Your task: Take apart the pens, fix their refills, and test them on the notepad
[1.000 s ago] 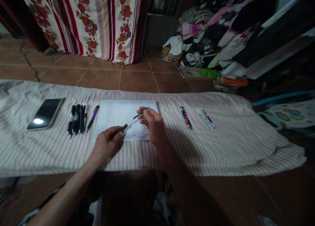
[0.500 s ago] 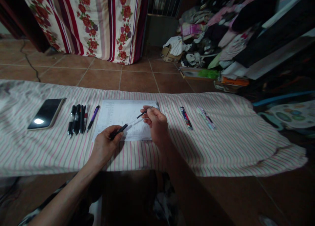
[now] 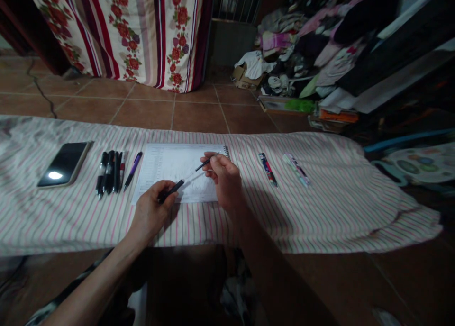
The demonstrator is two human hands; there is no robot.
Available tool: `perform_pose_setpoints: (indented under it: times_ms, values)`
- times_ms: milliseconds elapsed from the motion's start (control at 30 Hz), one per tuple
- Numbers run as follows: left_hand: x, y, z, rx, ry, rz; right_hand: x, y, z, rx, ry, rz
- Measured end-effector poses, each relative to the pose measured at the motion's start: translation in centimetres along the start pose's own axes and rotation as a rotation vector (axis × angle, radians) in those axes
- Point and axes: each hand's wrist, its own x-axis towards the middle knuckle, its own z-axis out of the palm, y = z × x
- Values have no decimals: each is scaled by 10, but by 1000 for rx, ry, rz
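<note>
Shifted slightly rightward since a second ago, the right hand [image 3: 225, 176] now holds its slim dark piece [image 3: 202, 165] a little farther from the left hand [image 3: 152, 200]. Its grip is a narrow fingertip pinch; the left grip is closed round a dark barrel [image 3: 172, 191], the front end poking out. Between both pieces runs a pale streak; whether it joins them I cannot tell.

Both are over a notebook [image 3: 174, 160], whose page carries columns of small writing, too faint to read, and no brand is legible on any pen. The hands cover its lower edge and part of its coil [image 3: 226, 151]. Leftward lie a purple-and-black pen [image 3: 133, 170], a row of mostly black pens [image 3: 109, 172] and a phone [image 3: 64, 165]; rightward, a red-and-blue pen [image 3: 268, 169] and a pastel pen [image 3: 297, 169].

Striped cloth [image 3: 337, 198] drapes the counter. Beyond are a tiled floor [image 3: 199, 115], flowered curtain [image 3: 147, 37] and heaped clothes [image 3: 302, 51].
</note>
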Motion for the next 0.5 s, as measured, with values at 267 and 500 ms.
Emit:
perform_pose_setpoints:
  times_ms: [267,500]
  values:
    - [0,2,0,-6,2,-11,0,2,-1,-10,-14,2]
    - [0,2,-1,-9,-3,-9,0,2,-1,-2,-23,7]
